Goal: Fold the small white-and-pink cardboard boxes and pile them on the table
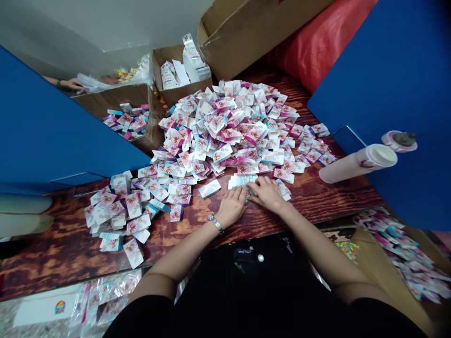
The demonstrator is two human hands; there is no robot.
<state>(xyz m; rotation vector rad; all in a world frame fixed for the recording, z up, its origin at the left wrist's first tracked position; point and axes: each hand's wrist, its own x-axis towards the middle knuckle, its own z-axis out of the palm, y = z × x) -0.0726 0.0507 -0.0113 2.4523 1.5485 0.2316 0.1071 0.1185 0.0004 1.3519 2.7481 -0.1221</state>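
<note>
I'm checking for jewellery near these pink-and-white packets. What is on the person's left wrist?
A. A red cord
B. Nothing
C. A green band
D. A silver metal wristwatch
D: a silver metal wristwatch circles the wrist just behind the bare left hand.

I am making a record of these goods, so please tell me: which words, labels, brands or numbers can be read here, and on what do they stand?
No word, brand or number can be read.
The printing on the printed packets is too small and blurred to read.
The white card at lower left shows only a colourful round logo, with no readable text.
</note>
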